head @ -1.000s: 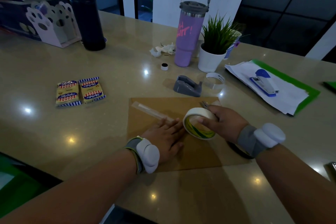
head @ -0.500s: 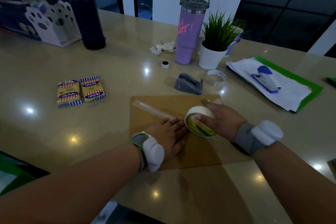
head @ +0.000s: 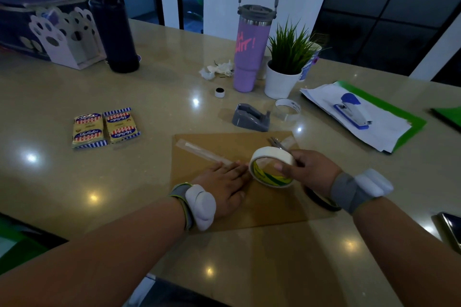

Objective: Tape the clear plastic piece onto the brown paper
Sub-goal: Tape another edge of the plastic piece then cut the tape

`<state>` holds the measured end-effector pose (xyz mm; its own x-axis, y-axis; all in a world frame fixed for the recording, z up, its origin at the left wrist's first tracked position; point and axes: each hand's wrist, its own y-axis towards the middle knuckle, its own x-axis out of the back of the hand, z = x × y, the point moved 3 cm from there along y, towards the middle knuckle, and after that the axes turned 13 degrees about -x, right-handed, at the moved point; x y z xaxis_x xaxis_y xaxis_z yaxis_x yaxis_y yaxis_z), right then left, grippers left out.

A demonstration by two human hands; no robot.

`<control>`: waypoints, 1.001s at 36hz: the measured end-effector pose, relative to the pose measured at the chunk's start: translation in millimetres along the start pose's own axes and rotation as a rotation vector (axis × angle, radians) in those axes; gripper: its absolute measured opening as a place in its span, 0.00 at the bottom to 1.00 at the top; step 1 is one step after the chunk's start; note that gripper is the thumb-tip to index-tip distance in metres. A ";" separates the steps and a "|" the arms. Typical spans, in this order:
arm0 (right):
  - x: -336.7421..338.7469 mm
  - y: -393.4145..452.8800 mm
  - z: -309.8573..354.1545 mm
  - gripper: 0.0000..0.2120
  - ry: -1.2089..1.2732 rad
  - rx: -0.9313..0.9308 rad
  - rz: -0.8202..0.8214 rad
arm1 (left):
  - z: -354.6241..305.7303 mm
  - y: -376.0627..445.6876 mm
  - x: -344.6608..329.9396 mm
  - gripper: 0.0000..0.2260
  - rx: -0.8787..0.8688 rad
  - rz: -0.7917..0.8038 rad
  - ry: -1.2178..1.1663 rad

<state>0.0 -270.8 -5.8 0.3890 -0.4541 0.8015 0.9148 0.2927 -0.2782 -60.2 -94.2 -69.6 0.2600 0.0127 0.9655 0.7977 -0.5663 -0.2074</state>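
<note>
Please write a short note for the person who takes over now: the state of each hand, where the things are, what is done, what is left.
Left hand: flat, fingers straight, pressing the near end of the clear plastic piece onto the brown paper.
Right hand: grip on the tape roll, held tilted just above the paper beside the left fingertips; something metal, perhaps scissors, pokes out behind the roll.
Done: the piece lies diagonally on the paper. Whether any tape is on it yet, I cannot tell.
Left: pull tape, cut it, stick the piece down.

beige table [head: 149, 182] bearing brown paper [head: 224, 142], cracker packets [head: 104, 127], tape dispenser [head: 250, 118]
</note>
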 end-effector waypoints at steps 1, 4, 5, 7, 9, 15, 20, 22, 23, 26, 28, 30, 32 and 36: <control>0.2 -1.5 -0.4 0.08 0.035 0.000 0.002 | 0.6 -0.4 0.8 0.25 0.003 0.002 -0.011; 0.3 -6.0 -1.6 0.09 0.117 -0.007 0.011 | 2.6 -2.2 2.9 0.24 0.006 0.002 -0.042; 1.1 -7.5 -2.2 0.08 0.131 -0.011 0.010 | 2.7 -2.2 4.0 0.24 0.002 -0.006 -0.038; 0.4 -9.8 -4.4 0.08 0.145 -0.019 0.006 | 2.6 -2.4 2.7 0.24 -0.002 -0.011 -0.033; -1.1 -10.8 -5.3 0.09 0.150 -0.024 0.003 | 2.8 -3.6 0.8 0.24 -0.013 -0.005 -0.038; -6.3 -12.7 6.3 0.09 0.123 -0.001 0.046 | 16.9 -11.8 4.4 0.24 -0.038 0.047 -0.108; -15.0 -15.4 24.5 0.06 0.182 0.022 0.139 | 23.1 -24.4 26.1 0.20 0.070 -0.078 -0.488; -18.8 -15.6 31.8 0.06 0.187 0.032 0.152 | 28.3 -27.1 31.7 0.19 0.123 -0.091 -0.591; -20.8 -15.2 34.7 0.06 0.189 0.037 0.155 | 32.5 -27.0 32.4 0.19 0.147 -0.095 -0.631; -26.3 -13.6 40.2 0.06 0.216 0.029 0.170 | 45.6 -24.7 32.4 0.20 0.216 -0.124 -0.731; -27.6 -13.6 41.1 0.07 0.244 0.023 0.178 | 50.5 -23.7 33.2 0.21 0.242 -0.135 -0.744; -28.8 -13.3 40.6 0.07 0.265 0.013 0.184 | 51.1 -23.5 35.5 0.21 0.233 -0.177 -0.722; -28.0 -15.0 39.2 0.10 0.260 0.001 0.181 | 48.9 -22.5 38.4 0.20 0.219 -0.260 -0.692; -27.3 -16.1 36.8 0.17 0.235 -0.009 0.162 | 44.5 -22.2 40.8 0.18 0.185 -0.365 -0.671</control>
<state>-29.3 -232.1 -3.6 0.5440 -0.5845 0.6020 0.8390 0.3703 -0.3986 -43.1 -44.4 -32.6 0.1901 0.6999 0.6885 0.9582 -0.2851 0.0253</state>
